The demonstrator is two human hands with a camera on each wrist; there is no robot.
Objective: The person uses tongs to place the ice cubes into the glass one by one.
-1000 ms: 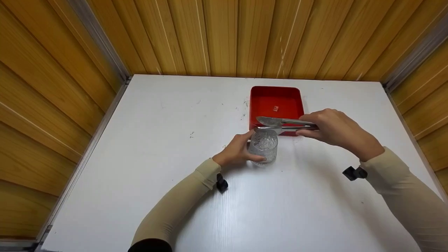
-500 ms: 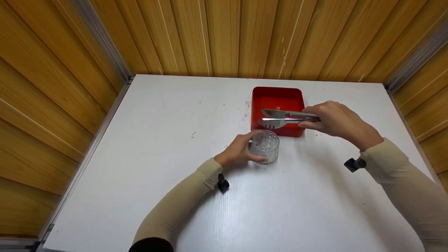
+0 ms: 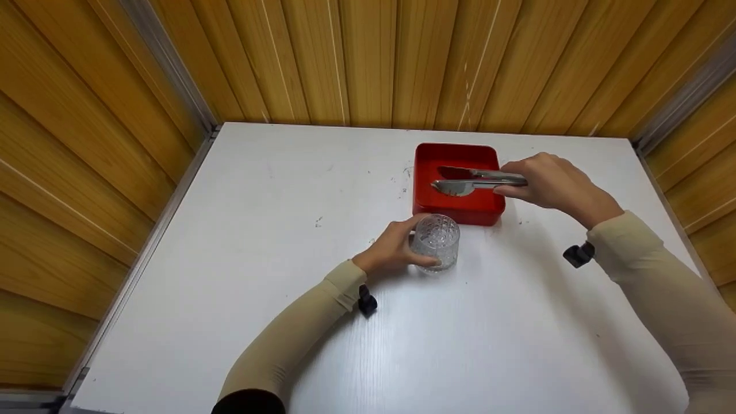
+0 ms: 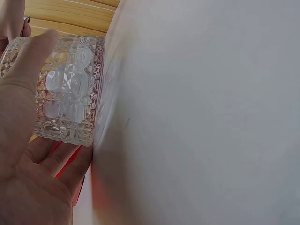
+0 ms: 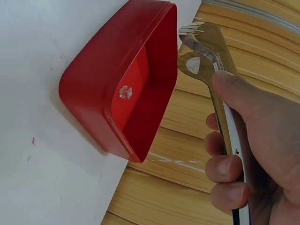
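My left hand (image 3: 390, 252) holds a clear patterned glass (image 3: 440, 247) upright on the white table, thumb on the near side and fingers round the far side. Whether anything lies inside the glass I cannot tell. With my right hand (image 3: 552, 181) I grip metal tongs (image 3: 499, 180) by the handle, their two ends apart over a red box (image 3: 460, 217). One tong end is fork-shaped, as the right wrist view shows, and nothing sits between the ends. A small clear cube (image 5: 125, 92) lies on the box floor; in the head view the tongs hide it.
The red box stands just behind the glass, towards the back of the white table (image 3: 259, 230). Wood-patterned panels (image 3: 368, 63) rise behind the table and at both sides. Small dark marks dot the tabletop left of the box.
My right hand has moved back from above the glass, carrying the tongs over the red box. The tong ends have spread a little. The left hand and glass stay in place.
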